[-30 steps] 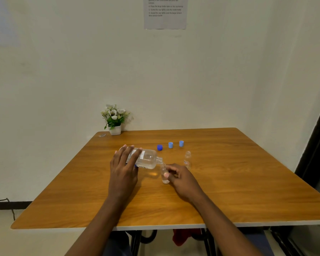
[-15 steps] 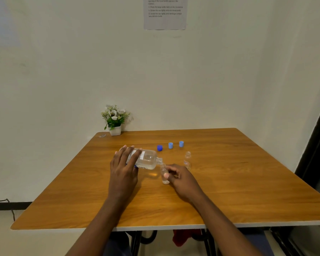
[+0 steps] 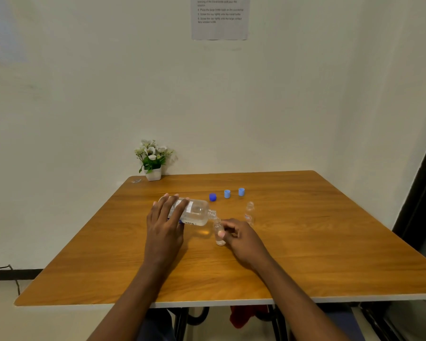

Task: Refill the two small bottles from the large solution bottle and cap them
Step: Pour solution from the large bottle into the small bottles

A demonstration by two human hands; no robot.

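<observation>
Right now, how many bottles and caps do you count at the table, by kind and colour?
Large solution bottle: 1
Small bottles: 2 (held small bottle, free small bottle)
Dark blue cap: 1
Light blue caps: 2 (left light blue cap, right light blue cap)
Total: 6

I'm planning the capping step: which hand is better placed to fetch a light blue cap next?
Probably the right hand: it only pinches the small bottle standing on the table, with the light blue caps just beyond it. The left hand grips the tilted large bottle.
</observation>
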